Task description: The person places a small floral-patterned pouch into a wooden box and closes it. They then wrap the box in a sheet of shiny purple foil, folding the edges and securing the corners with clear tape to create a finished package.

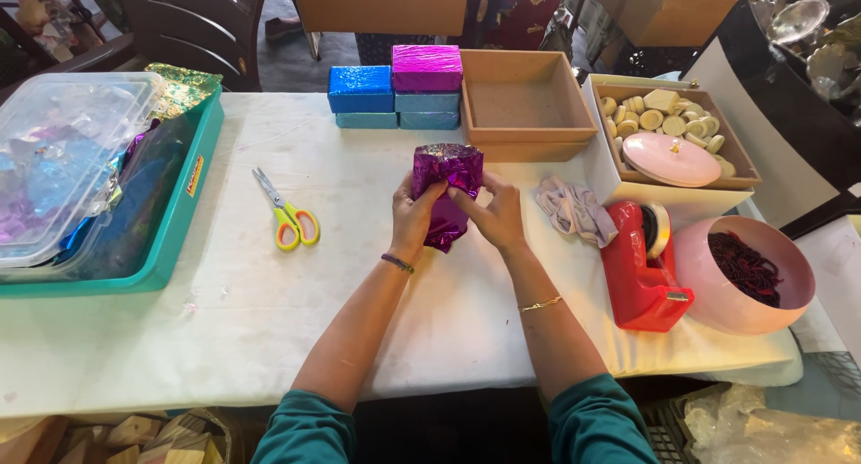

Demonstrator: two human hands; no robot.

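Both hands, left [414, 215] and right [495, 215], pinching the crinkled purple foil-wrapped block [447, 193], held between them just above the white tablecloth [269, 320]. Risk of thin foil tearing under fingertip pressure, or folds springing open; red tape dispenser [641, 271] well right of right hand.

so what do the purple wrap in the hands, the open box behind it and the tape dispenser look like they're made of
Purple wrap: thin metallic foil or foil-look film, by its crinkles and bright glints; both the left hand and right hand fold it.
Open box: seemingly wood or fibreboard, matte tan, with thick flat walls.
Tape dispenser: probably moulded plastic, glossy red with soft highlights.
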